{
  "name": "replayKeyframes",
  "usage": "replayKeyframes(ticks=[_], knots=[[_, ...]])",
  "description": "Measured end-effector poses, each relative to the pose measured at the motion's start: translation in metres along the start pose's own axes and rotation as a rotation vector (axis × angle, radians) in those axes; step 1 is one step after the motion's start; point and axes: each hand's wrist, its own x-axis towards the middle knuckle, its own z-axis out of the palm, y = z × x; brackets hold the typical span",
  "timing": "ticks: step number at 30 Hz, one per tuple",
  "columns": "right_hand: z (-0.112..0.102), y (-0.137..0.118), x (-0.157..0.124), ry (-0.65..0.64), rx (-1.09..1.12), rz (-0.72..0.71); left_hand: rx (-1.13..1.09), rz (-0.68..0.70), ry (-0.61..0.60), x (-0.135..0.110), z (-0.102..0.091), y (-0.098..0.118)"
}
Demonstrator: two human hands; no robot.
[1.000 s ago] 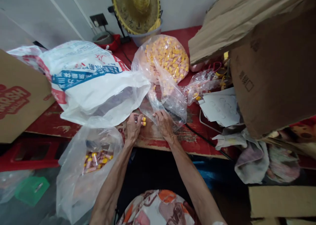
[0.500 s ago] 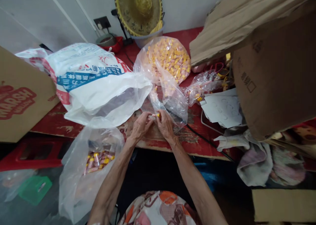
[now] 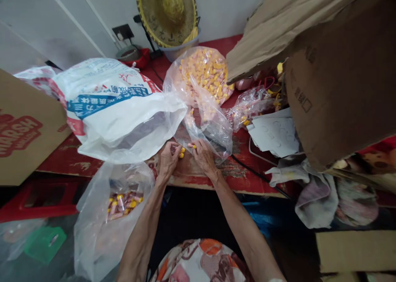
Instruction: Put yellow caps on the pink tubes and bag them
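Left of the left hand (image 3: 167, 161), a translucent plastic bag (image 3: 93, 236) held pink tubes with yellow caps, as before. That hand, close beside the right fingertips half a second earlier, had drawn away, its fingers curled around yellow-capped tubes (image 3: 182, 152). The right hand (image 3: 203, 155) pinched one pink-and-yellow tube (image 3: 192, 146); beyond it sat a filled clear bag (image 3: 173, 76), unmoved.

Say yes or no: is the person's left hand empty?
No, the left hand holds small yellow-ended pieces, their ends showing beside the thumb.
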Motion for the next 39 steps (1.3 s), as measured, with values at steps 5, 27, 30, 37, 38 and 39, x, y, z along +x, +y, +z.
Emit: replayKeyframes(ticks=[5,27,30,37,38,39], knots=[[-0.001,-0.002,0.000,0.008,0.005,0.014,-0.099,-0.108,0.037,-0.005,-0.003,0.003],[0.006,0.003,-0.001,0.197,-0.023,0.087,-0.027,-0.036,-0.009,0.011,-0.007,0.009],[0.006,0.003,-0.001,0.138,-0.080,0.058,0.011,0.009,0.058,0.006,-0.019,0.015],[0.003,0.000,0.001,0.088,-0.113,0.054,0.422,0.378,-0.090,0.001,-0.016,0.017],[0.002,-0.001,0.001,0.086,-0.106,0.053,0.466,0.383,-0.123,0.001,-0.013,0.015],[0.000,-0.002,0.000,0.086,-0.095,0.054,0.491,0.376,-0.145,0.002,-0.010,0.013]])
